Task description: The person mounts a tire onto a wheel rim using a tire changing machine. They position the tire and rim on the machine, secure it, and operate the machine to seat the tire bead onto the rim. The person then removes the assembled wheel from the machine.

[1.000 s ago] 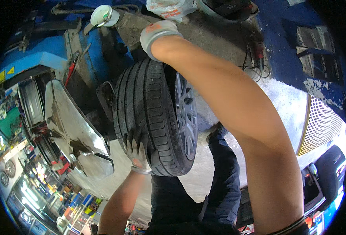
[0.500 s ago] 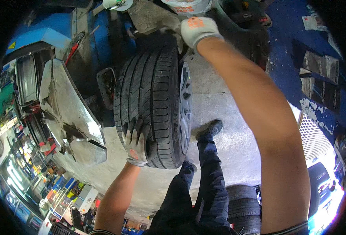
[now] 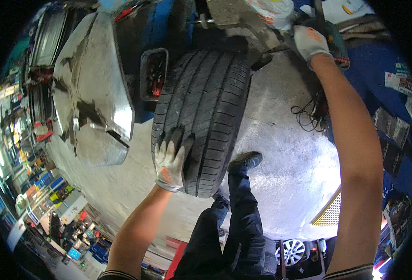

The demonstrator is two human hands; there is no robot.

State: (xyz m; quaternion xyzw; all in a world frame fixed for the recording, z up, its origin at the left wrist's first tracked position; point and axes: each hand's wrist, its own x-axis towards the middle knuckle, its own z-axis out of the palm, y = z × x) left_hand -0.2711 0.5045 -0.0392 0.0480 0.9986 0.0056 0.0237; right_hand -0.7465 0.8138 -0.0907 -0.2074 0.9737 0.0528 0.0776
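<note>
A black car tyre (image 3: 206, 116) stands upright on its tread on the grey concrete floor (image 3: 285, 177), in front of my legs. My left hand (image 3: 169, 161), in a white glove with dark fingertips, presses on the lower tread with its fingers spread and curved over it, holding the tyre upright. My right hand (image 3: 309, 43), gloved too, reaches far up and right past the tyre. Its fingers are curled at a dark green and red power tool (image 3: 335, 39). The wheel's rim is hidden from here.
A shiny silver car body panel (image 3: 91, 93) hangs at the left, with a blue frame (image 3: 145, 28) behind it. A black cable (image 3: 308, 116) lies on the floor. A yellow grating (image 3: 329, 212), an alloy wheel (image 3: 292, 252) and cluttered shelves (image 3: 52, 196) lie around.
My right hand has left the top of the tyre and gone out to the right, to the power tool. My left hand stays on the tread. The view has tilted.
</note>
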